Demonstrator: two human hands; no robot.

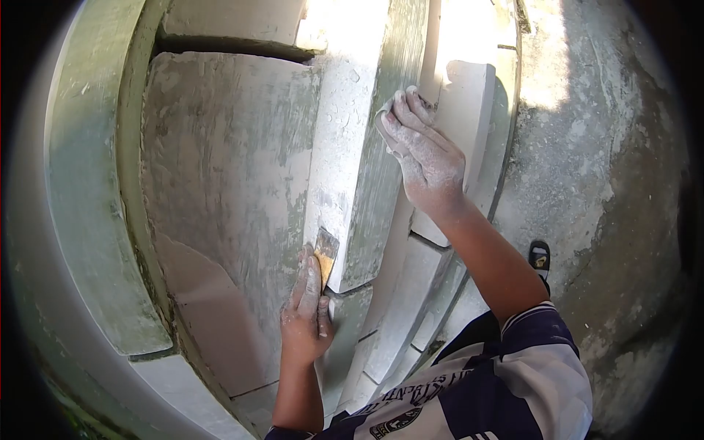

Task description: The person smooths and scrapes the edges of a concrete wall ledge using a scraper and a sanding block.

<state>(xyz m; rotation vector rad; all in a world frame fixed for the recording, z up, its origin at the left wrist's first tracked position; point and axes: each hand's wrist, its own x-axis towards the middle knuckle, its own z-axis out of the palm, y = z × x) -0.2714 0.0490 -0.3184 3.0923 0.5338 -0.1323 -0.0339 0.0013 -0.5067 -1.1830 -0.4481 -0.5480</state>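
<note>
My left hand (304,315), dusted white, holds a small putty knife (326,249) with a grey metal blade and a yellowish lower part. The blade lies against the white, pitted top face of a long block (345,110), near its lower end. My right hand (429,150) is higher up, over the block's greenish side, its fingers curled together and coated in white. Between the thumb and fingers is a thin, grey-white curved piece (382,126); its kind is hard to make out.
A broad panel (227,147) with worn grey-green patches lies left of the block. A curved green-grey ledge (88,176) runs along the far left. To the right are more pale blocks (469,95) and a rough concrete floor (579,147). A sandalled foot (540,257) stands on the floor.
</note>
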